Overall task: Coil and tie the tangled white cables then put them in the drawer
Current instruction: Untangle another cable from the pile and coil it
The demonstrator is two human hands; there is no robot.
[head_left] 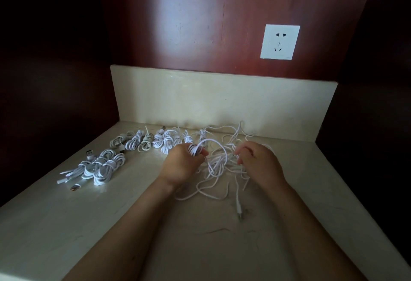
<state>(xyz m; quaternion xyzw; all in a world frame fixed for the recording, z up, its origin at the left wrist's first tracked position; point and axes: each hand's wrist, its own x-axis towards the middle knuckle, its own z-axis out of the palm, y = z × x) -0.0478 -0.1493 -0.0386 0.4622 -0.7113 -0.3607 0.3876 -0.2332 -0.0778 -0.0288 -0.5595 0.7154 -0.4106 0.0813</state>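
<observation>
Left hand (182, 165) grips a coil (193, 148), right hand (260, 160) fingers (239, 152) pinch the tangle (220, 169); tied bundles (142, 143) lie alongside.

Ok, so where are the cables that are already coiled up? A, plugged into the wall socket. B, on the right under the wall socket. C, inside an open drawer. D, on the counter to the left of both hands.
D: the coiled cables lie on the counter left of the left hand. Only the loose tangle sits by the right hand, and no drawer shows.
</observation>
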